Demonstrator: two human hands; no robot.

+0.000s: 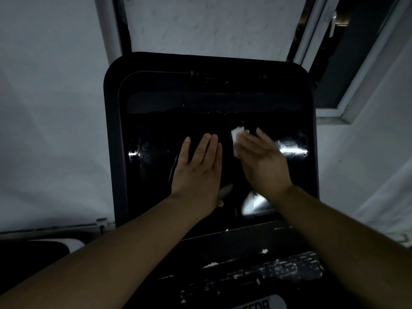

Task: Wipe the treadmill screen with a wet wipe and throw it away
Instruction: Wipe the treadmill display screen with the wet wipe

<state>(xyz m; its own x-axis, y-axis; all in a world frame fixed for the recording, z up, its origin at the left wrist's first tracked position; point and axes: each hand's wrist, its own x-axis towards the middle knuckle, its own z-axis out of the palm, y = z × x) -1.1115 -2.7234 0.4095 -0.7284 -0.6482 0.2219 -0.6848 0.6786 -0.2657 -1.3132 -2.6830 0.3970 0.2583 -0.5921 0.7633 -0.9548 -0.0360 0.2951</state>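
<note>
Dim room. Left hand (198,168) flat, fingers straight, resting on the dark treadmill screen (156,130). Right hand (260,159) presses the white wet wipe (236,135) against the screen's right-centre, fingers straight over it.

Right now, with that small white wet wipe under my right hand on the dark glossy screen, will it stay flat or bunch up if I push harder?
The small white wet wipe already looks crumpled, so it is probably floppy and may bunch. On the dark glossy treadmill screen it likely slides easily under the right hand.
</note>
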